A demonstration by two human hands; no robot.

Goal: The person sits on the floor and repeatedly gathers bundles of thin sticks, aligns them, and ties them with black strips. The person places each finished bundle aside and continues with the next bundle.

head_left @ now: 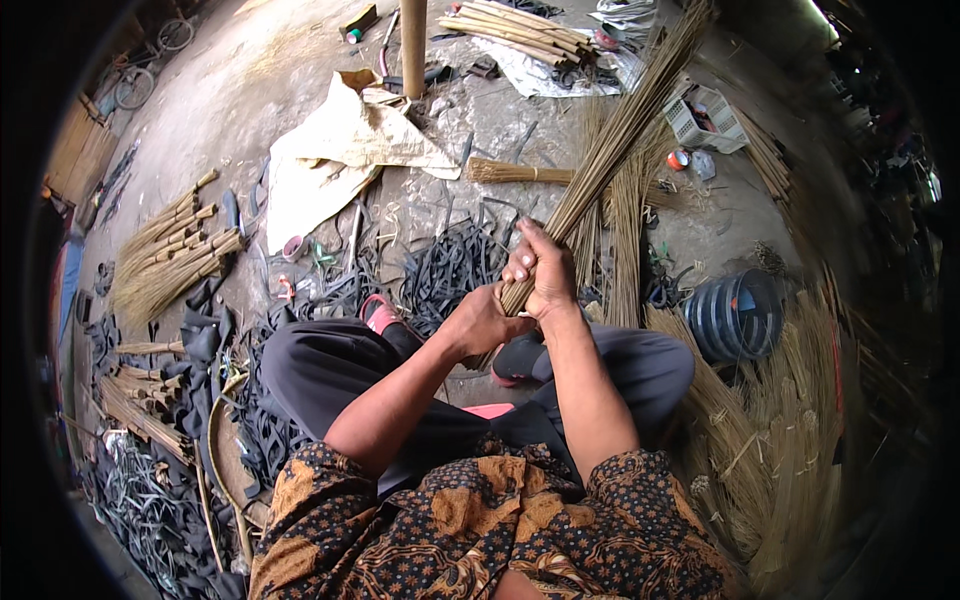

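A long bundle of thin brown sticks (625,140) slants from between my knees up toward the far right. My left hand (482,322) is wrapped round its lower end. Just above it, my right hand (545,272) closes round the same bundle, and the two hands touch. The butt end, below my left hand, is partly hidden by the hands. Past my hands, a tied stick bundle (520,172) lies crosswise on the floor. More loose sticks (627,245) lie beneath the held bundle. A tangle of black rubber strips (455,265) spreads just beyond my feet.
Finished-looking stick bundles with handles (175,250) lie at the left. A pale sack (340,150) is spread near a wooden post (413,50). On the right are a dark ribbed bucket (735,315), a white crate (705,118) and piled sticks (750,450). Bamboo poles (520,32) lie at the back.
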